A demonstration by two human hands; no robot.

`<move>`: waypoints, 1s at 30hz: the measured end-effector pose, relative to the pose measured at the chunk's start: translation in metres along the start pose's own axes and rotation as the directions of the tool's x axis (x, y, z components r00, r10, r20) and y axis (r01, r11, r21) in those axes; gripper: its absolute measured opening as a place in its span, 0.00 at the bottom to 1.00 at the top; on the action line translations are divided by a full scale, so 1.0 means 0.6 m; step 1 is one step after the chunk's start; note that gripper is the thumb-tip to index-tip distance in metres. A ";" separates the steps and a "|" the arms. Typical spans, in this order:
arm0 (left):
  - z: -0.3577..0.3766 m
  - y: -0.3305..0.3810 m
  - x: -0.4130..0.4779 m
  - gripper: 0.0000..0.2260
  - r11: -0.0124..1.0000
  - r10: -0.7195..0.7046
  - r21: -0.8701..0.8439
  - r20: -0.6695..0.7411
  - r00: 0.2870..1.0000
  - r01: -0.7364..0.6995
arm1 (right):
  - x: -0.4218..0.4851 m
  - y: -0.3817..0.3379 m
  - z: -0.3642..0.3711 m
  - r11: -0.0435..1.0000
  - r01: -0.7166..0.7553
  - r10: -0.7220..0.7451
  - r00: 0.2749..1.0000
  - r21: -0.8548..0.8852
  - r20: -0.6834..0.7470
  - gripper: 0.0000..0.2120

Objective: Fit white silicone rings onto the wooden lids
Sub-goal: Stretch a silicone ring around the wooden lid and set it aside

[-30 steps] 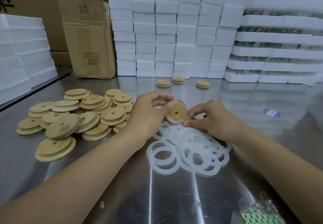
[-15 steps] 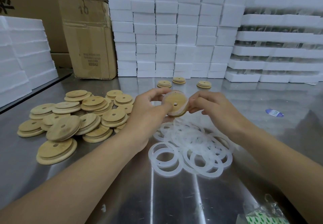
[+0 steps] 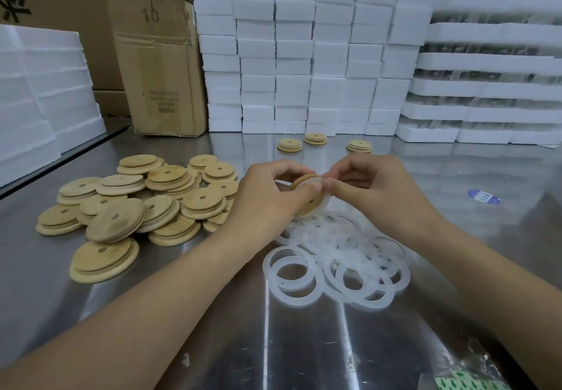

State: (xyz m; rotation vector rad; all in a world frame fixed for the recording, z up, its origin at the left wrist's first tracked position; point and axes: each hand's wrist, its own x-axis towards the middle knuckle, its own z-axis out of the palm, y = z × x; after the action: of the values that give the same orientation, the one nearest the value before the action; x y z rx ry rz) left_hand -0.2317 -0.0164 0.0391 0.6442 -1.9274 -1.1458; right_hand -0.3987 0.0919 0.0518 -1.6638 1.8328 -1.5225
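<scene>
My left hand point(image 3: 267, 201) and my right hand point(image 3: 377, 189) meet above the table, both pinching one round wooden lid point(image 3: 307, 181) held on edge. A white silicone ring point(image 3: 323, 199) lies around the lid's rim, partly hidden by my fingers. Directly below the hands lies a loose pile of white silicone rings point(image 3: 337, 265). To the left sits a heap of bare wooden lids point(image 3: 137, 201), each with a small centre hole. Three lids point(image 3: 315, 138) rest further back.
The surface is a shiny steel table point(image 3: 213, 344). White foam blocks point(image 3: 304, 49) are stacked along the back and at the far left. A cardboard box point(image 3: 158, 64) stands back left. A blue label point(image 3: 483, 197) lies right; a plastic bag point(image 3: 468, 380) sits front right.
The hands lifted the lid away from the ring pile, then turned it from face-on to edge-on. Both thumbs now press the ring at its rim.
</scene>
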 end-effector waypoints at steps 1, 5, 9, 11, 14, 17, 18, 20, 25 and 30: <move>0.000 -0.001 0.001 0.06 1.000 -0.003 0.000 -0.006 1.000 0.003 | 0.001 0.002 0.000 1.000 -0.008 0.008 1.000 -0.008 0.004 0.04; 0.002 -0.004 0.003 0.06 0.998 -0.039 -0.044 -0.016 0.999 0.038 | 0.005 0.007 0.001 0.993 -0.010 0.013 1.000 -0.119 0.026 0.04; 0.004 -0.006 0.007 0.04 0.989 -0.100 -0.109 0.001 0.995 0.100 | 0.010 0.013 -0.011 0.990 -0.067 0.072 0.997 -0.122 0.040 0.04; 0.006 -0.007 0.009 0.04 0.984 -0.123 -0.131 0.002 0.992 0.122 | 0.012 0.017 -0.017 0.988 -0.104 0.110 0.993 -0.114 0.051 0.04; 0.008 -0.008 0.009 0.04 0.976 -0.150 -0.158 0.006 0.989 0.149 | 0.013 0.021 -0.024 0.984 -0.124 0.135 0.988 -0.132 0.081 0.05; 0.009 -0.009 0.009 0.04 0.970 -0.169 -0.173 0.011 0.985 0.169 | 0.013 0.022 -0.028 0.977 -0.103 0.125 0.986 -0.187 0.113 0.05; 0.009 -0.010 0.009 0.04 0.970 -0.173 -0.174 0.011 0.985 0.172 | 0.012 0.022 -0.029 0.976 -0.096 0.122 0.985 -0.196 0.123 0.05; 0.010 -0.010 0.010 0.04 0.968 -0.176 -0.177 0.012 0.984 0.176 | 0.011 0.022 -0.028 0.975 -0.108 0.136 0.982 -0.196 0.133 0.05; 0.009 -0.015 0.009 0.03 0.979 -0.151 -0.137 0.019 0.988 0.152 | 0.009 0.030 -0.023 0.972 -0.155 0.179 0.976 -0.178 0.126 0.06; 0.002 -0.020 0.013 0.03 0.977 -0.158 -0.144 0.011 0.987 0.158 | 0.004 0.036 -0.011 0.958 -0.089 0.150 0.965 -0.271 0.214 0.03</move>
State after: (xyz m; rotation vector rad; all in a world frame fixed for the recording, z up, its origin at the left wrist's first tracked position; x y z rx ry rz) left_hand -0.2364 -0.0270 0.0312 0.7287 -1.7979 -1.3706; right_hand -0.4171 0.0893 0.0385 -1.7183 2.0275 -1.0238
